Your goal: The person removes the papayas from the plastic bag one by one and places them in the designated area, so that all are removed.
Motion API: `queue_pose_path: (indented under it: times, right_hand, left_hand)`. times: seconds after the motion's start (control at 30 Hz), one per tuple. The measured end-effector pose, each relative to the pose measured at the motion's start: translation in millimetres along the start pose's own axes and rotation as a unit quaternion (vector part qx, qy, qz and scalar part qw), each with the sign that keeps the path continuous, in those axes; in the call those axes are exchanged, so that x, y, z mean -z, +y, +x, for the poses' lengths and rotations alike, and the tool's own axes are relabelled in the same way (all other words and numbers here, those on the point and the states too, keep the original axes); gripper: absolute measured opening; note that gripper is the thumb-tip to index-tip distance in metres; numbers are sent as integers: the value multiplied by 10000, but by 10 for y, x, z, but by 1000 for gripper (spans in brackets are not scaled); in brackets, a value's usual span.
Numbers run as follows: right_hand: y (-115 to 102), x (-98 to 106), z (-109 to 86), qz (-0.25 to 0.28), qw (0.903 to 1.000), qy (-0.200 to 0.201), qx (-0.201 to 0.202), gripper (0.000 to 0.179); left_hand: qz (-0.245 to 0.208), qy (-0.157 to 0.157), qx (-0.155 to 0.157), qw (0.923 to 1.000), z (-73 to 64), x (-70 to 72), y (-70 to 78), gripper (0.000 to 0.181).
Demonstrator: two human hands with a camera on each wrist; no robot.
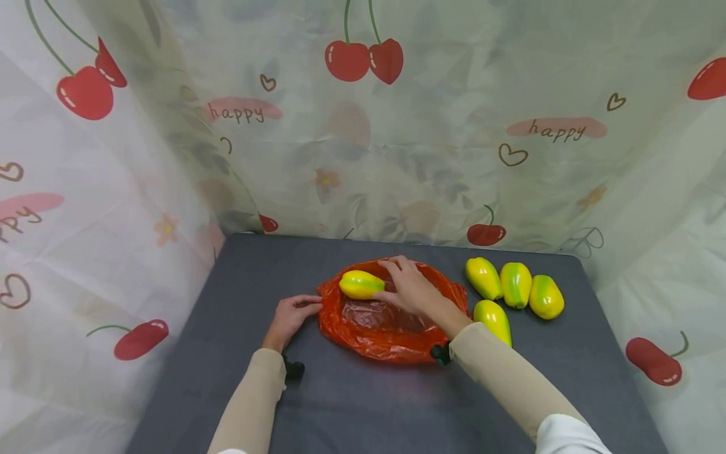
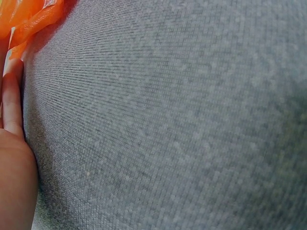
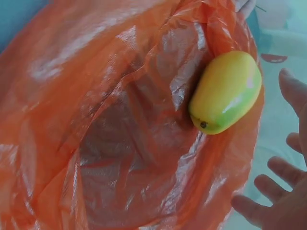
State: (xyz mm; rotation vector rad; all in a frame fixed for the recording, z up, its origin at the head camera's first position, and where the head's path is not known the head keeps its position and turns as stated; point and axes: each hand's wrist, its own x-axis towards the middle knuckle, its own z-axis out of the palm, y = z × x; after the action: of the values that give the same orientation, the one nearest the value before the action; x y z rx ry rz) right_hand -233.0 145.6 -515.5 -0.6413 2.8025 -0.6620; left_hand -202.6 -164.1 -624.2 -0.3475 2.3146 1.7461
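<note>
A red-orange plastic bag (image 1: 363, 343) lies on the table with its mouth spread wide. Inside, toward its left end, rests a yellow-green papaya (image 1: 360, 285), its small dark stem mark showing in the right wrist view. My right hand (image 1: 409, 287) is over the bag's mouth, just right of that fruit in the head view. With fingers spread and nothing held, the right hand (image 3: 283, 187) shows apart from the papaya (image 3: 226, 92) in its wrist view. My left hand (image 1: 290, 318) pinches the bag's left edge between thumb and fingers, low beside the table top.
Several more papayas (image 1: 516, 285) lie right of the bag, one of them (image 1: 492, 318) close to my right forearm. The dark grey table (image 1: 363, 410) ends at a hanging curtain (image 1: 431, 157) printed with cherries, which also lines both sides.
</note>
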Motion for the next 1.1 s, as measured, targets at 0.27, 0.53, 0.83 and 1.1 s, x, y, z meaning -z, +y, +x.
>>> queue_pose_path:
  times: [0.27, 0.53, 0.83, 1.1]
  right_hand:
    - [-49, -41, 148, 531, 9984, -161, -134, 70]
    - [-113, -136, 252, 653, 9968, -319, -323, 68]
    - [-173, -228, 349, 779, 9957, -367, -349, 67]
    - [-159, -327, 418, 863, 9945, -407, -432, 66]
  left_hand:
    - [10, 30, 13, 10000, -17, -14, 19, 27]
    - [20, 16, 66, 10000, -16, -16, 12, 27]
    - [14, 40, 96, 9999, -8, -3, -12, 25]
    - [-17, 22, 17, 10000, -10, -7, -6, 25]
